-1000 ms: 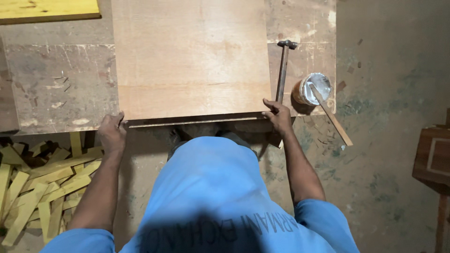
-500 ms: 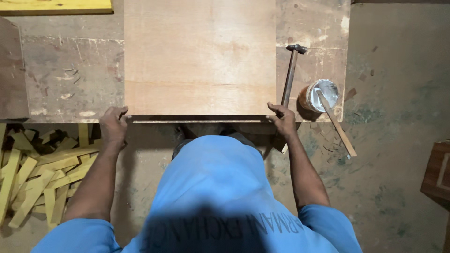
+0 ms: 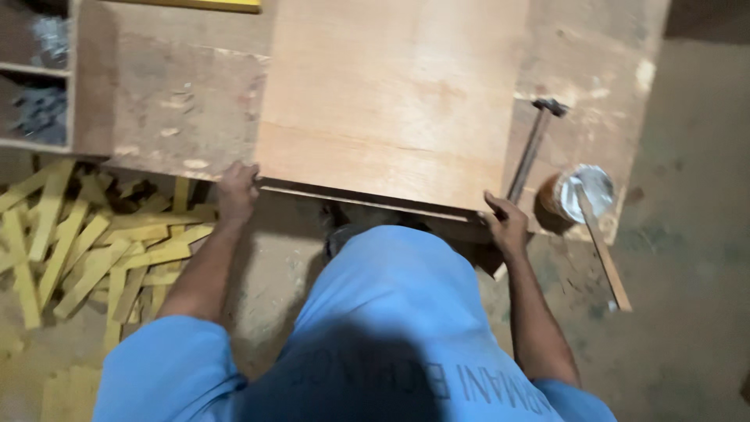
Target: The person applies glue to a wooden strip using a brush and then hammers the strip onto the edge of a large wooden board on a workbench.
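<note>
A large light-brown plywood board (image 3: 391, 101) lies on a worn wooden workbench (image 3: 156, 101). My left hand (image 3: 237, 190) grips the board's near left corner. My right hand (image 3: 506, 225) grips its near right corner, fingers curled over the edge. A thin dark strip runs along the board's near edge between my hands. My blue shirt fills the bottom of the view.
A hammer (image 3: 531, 148) lies on the bench just right of the board. Beside it stands a round tin (image 3: 574, 195) with a wooden stick (image 3: 601, 250) resting in it. Several yellow wood offcuts (image 3: 86, 242) litter the floor at left. A shelf unit (image 3: 35, 78) stands far left.
The view has tilted and shifted right. Both hands keep their hold on the board's near corners; the board looks slightly turned on the bench.
</note>
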